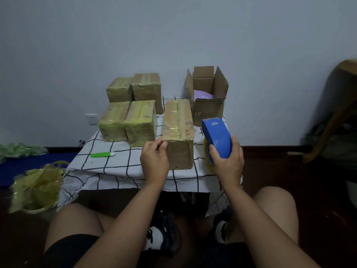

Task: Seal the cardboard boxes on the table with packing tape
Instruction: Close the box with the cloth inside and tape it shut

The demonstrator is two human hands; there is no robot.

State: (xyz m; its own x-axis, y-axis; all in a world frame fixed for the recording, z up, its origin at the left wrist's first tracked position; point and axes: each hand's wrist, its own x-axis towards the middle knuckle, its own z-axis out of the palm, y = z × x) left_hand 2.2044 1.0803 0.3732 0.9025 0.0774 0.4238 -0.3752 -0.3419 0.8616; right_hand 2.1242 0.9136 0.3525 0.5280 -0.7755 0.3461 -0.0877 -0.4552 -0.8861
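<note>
**Taped box steadied at the table's near edge**

The left hand (pixel 154 159) is resting against the near left corner of the closed cardboard box (pixel 178 132), its thumb and curled fingers pressing at the box's upper left edge; whether they are pinching a tape end there cannot be told. The right hand (pixel 227 161) is gripping the blue tape dispenser (pixel 216 137), fingers wrapped round its body and thumb lying along the left side, with the yellowish tape roll (pixel 208 159) showing beneath. The dispenser is hovering just beside the box's right side, apart from it.

The box is standing at the front of the table, on the white cloth with a black grid (pixel 108 167), with strips of tape running along its top. Four taped boxes (pixel 133 113) are sitting together on the left. An open box (pixel 208 97), flaps up, is standing behind at the right with a purple item inside. A green and white pen-like tool (pixel 102 154) is lying on the cloth near the left.

A pale wall is rising behind. A bin of crumpled yellow tape (pixel 36 190) is sitting on the dark floor at the left.
</note>
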